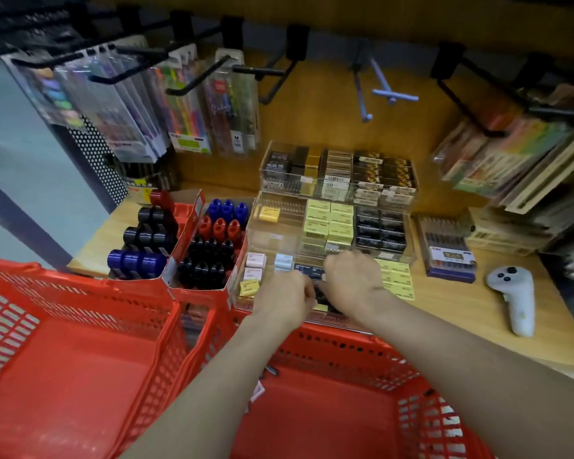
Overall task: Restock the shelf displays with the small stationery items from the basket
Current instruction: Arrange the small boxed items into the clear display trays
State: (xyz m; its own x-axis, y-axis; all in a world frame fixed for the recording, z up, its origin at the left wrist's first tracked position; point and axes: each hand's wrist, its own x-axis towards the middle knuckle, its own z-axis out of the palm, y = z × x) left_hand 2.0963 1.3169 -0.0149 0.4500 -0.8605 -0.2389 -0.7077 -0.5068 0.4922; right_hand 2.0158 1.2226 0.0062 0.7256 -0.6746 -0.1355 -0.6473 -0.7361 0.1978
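Two red baskets (pixel 328 422) sit below the shelf (pixel 444 319), close so you can reach. The clear display (pixel 272 240) has steps so every small box shows. Your right hand (pixel 352 279) and left hand (pixel 285 301) meet at its front row. Both have fingers curled on small dark boxes (pixel 318 294), likely to line them up. The labels are too blurry to read.

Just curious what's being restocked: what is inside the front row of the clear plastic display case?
The clear plastic display case holds small pastel erasers at left and yellow boxes at right. Both hands cover the middle; only dark packets peek out.
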